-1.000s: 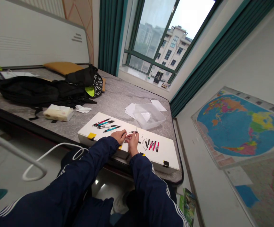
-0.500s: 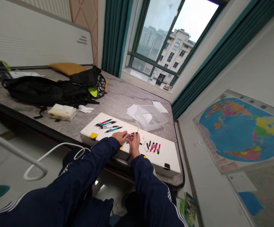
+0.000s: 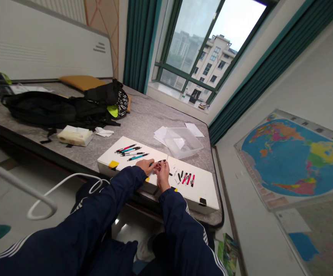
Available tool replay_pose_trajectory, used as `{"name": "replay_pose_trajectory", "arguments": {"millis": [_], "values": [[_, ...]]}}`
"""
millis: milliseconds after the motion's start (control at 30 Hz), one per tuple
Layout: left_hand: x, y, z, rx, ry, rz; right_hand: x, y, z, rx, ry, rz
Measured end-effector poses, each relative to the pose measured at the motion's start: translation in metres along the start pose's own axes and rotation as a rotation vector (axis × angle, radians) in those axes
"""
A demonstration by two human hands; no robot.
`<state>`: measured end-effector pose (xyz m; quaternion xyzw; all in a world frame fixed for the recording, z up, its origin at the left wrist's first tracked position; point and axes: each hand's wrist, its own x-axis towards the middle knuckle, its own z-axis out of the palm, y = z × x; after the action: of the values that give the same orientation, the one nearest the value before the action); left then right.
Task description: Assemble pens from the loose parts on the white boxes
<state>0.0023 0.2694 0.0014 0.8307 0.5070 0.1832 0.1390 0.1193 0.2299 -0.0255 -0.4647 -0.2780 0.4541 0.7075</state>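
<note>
Both hands meet over the white box top (image 3: 139, 170). My left hand (image 3: 146, 165) is closed around a pen (image 3: 161, 161), with a bit of teal showing by its fingers and a dark end sticking out past my right hand. Fingers of my right hand (image 3: 163, 174) pinch the same pen; how its parts join is hidden. To the left lie several whole pens (image 3: 130, 150) in teal, red, white and black. Right of my hands are red pen pieces (image 3: 188, 179), black grips (image 3: 180, 176) and small clear bits (image 3: 176, 171).
Behind the boxes stands a clear plastic bin (image 3: 183, 142) beside white papers (image 3: 161, 135). A tissue pack (image 3: 76, 136) and black backpack (image 3: 45, 109) lie to the left. A white cable (image 3: 68, 177) runs at lower left. The bed edge (image 3: 222, 214) is at right.
My right fingers have shifted slightly on the pen, and its dark end shows a little more. The pens and pieces on the box tops stay where they were.
</note>
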Motion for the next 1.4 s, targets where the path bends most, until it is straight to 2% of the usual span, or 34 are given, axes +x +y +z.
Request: {"name": "replay_pose_trajectory", "arguments": {"millis": [200, 467, 700, 833, 933, 1067, 1233, 1333, 1400], "values": [[0.000, -0.002, 0.003, -0.022, 0.013, -0.008, -0.001, -0.001, 0.001, 0.007, 0.002, 0.010], [0.000, -0.002, 0.005, -0.024, 0.047, -0.009, 0.001, -0.001, 0.000, 0.108, 0.074, 0.043], [0.000, -0.002, 0.003, -0.079, 0.067, -0.024, -0.002, -0.004, 0.004, 0.082, 0.080, 0.060], [0.001, -0.002, 0.000, -0.110, 0.084, -0.058, -0.001, -0.016, 0.006, 0.022, 0.079, 0.159], [0.001, -0.002, -0.001, -0.122, 0.079, -0.048, 0.000, -0.036, -0.006, -0.030, 0.033, 0.252], [0.002, -0.004, 0.000, -0.113, 0.070, -0.032, -0.001, -0.078, -0.044, -0.289, -0.107, 0.345], [0.001, -0.004, -0.001, -0.106, 0.056, -0.030, 0.005, -0.138, -0.092, -0.919, -0.175, 0.425], [0.000, -0.004, -0.002, -0.104, 0.055, -0.024, 0.015, -0.159, -0.108, -1.256, -0.180, 0.507], [0.000, -0.004, -0.002, -0.099, 0.052, -0.030, 0.021, -0.164, -0.114, -1.403, -0.195, 0.532]]}}
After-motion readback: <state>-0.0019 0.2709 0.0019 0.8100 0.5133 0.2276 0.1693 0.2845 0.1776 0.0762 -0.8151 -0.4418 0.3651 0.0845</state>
